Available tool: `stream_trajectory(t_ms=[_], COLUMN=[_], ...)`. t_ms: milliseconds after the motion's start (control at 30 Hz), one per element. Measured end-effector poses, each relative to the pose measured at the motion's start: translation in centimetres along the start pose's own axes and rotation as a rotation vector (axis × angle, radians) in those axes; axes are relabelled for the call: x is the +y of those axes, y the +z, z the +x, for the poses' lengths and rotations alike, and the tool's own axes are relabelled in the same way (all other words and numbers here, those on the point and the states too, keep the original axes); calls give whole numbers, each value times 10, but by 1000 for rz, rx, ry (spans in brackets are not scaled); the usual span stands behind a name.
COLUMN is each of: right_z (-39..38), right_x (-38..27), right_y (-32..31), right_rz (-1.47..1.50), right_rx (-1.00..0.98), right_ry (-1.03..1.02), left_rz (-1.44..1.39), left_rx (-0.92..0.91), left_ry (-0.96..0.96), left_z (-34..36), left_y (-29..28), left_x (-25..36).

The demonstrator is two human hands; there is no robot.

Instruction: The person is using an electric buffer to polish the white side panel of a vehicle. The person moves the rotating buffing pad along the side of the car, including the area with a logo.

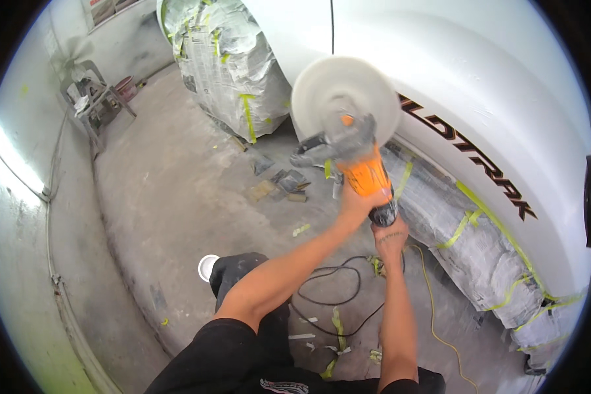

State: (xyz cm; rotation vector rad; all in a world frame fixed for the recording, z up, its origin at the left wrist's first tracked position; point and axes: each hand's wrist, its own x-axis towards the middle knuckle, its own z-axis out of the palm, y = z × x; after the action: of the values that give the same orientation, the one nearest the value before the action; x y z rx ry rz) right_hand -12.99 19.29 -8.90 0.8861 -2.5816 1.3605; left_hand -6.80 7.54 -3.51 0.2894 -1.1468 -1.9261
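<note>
An orange and black power polisher (pixel 368 174) is held out in front of me with both hands. Its large round whitish pad (pixel 374 82) lies against or just in front of the white vehicle's side panel (pixel 440 39); I cannot tell whether they touch. My left hand (pixel 360 202) is closed around the orange body. Lower down, my right hand (pixel 390 238) grips the black rear end. The pad looks smeared by motion. Dark lettering (pixel 469 148) runs along the panel to the right of the pad.
Paper and yellow-green tape cover the wheel (pixel 233 72) and the lower sill (pixel 440 223). A black cable (pixel 328 299), a yellow cord (pixel 433 322) and tape scraps lie on the floor. Sanding pieces (pixel 285 184), a white round container (pixel 207 268) and a chair (pixel 95 95) stand or lie leftward.
</note>
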Motion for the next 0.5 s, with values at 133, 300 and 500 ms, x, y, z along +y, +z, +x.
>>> stream_trajectory(t_ms=[133,300,500], right_z=[42,61,55], right_x=[-63,-95,-120], right_y=[7,20,17], right_rz=[-160,-272,-182], right_rx=[-133,-210,-160], right_ry=[-72,-109,-102], left_rz=[-52,-106,-38], left_rx=[35,145,91], left_ry=[-6,0,129], left_z=[46,69,68], left_y=[-35,-52,-33], left_x=[14,33,87])
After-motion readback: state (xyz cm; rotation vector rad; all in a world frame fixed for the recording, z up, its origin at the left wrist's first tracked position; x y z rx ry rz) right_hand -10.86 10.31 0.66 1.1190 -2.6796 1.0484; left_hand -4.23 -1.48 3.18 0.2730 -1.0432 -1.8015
